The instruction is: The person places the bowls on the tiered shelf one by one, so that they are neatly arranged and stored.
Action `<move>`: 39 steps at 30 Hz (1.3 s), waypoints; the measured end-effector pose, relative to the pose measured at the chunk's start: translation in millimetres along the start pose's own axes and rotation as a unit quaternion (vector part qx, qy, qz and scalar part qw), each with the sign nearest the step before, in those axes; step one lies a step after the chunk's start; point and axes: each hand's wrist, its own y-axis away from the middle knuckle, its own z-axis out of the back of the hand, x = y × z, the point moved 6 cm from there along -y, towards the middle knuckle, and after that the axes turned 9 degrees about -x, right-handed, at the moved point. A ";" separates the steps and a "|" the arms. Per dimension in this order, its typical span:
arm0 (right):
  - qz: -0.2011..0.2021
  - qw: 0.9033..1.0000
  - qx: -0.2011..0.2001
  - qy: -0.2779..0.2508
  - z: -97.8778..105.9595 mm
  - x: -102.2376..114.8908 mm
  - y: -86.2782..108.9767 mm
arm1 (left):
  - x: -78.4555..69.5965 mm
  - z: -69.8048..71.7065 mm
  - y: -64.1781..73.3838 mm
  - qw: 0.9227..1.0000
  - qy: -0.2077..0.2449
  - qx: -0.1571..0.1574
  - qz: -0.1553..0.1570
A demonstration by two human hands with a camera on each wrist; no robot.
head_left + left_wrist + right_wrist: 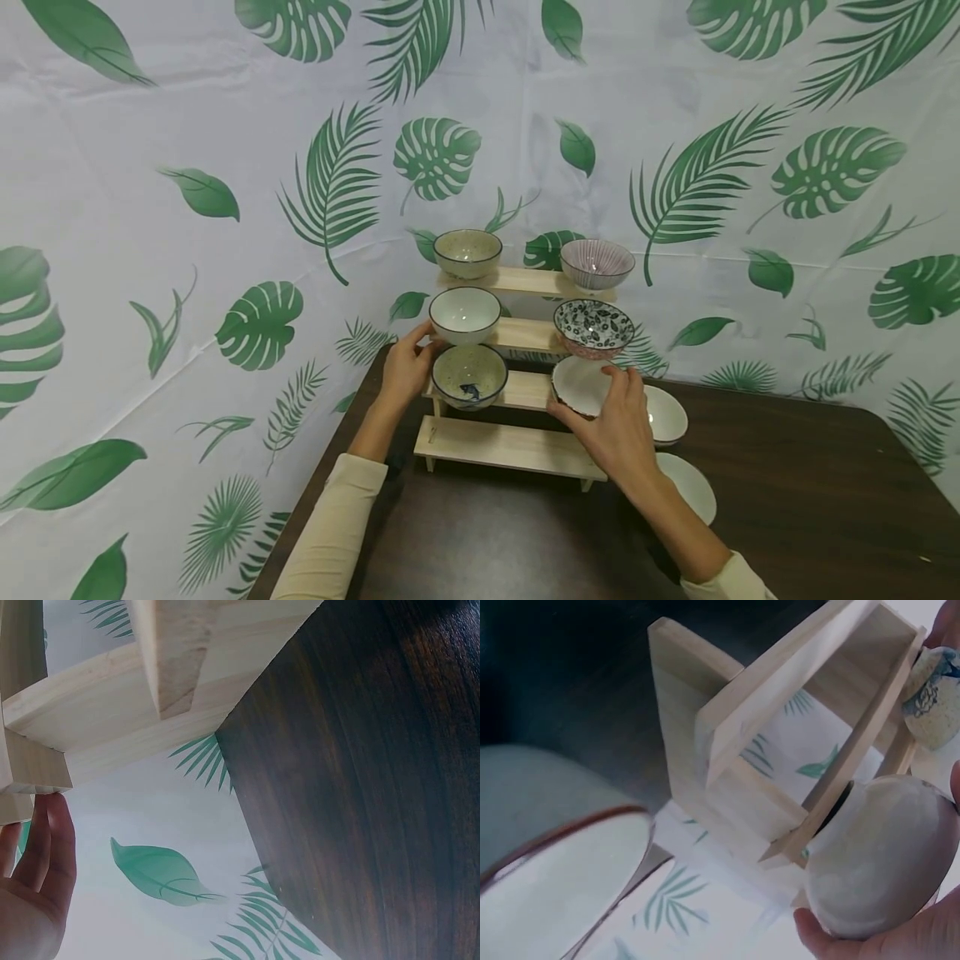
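Note:
My right hand [618,425] grips a white bowl [579,385] by its sides at the right end of a low shelf on the wooden tiered stand [510,442]. In the right wrist view the bowl's smooth pale outside [881,859] shows, with fingers and thumb about it. At the stand's left side, my left hand [407,367] is beside a plain white bowl [465,312] and a speckled bowl with a blue motif [468,375]. Fairly straight fingers [56,847] touch a shelf's end in the left wrist view; its thumb is hidden there.
A green-beige bowl [467,254] and a purple-striped bowl [597,265] stand on the top shelf. Below the striped one is a black-floral bowl [592,325]. Two white dishes [666,415] [688,487] are on the dark table [810,492], right of the stand. Leaf-patterned cloth hangs behind.

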 end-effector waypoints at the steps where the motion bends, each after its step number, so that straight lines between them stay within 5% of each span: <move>1: 0.006 1.000 0.005 -0.006 -0.2 -1.4 -0.1 | 0.3 -0.1 0.1 1.000 -0.002 0.000 -0.001; 19: 0.063 0.984 0.157 -0.046 7.8 -36.0 -1.9 | 1.5 -3.9 1.2 1.000 -0.003 0.002 -0.002; 29: 0.096 0.978 0.184 -0.010 34.6 -55.4 -1.2 | -0.4 -3.8 0.4 1.000 -0.003 0.002 -0.008; 39: 0.133 0.974 0.182 0.017 60.1 -89.8 20.1 | -0.7 -0.5 -3.2 1.000 0.001 -0.003 -0.005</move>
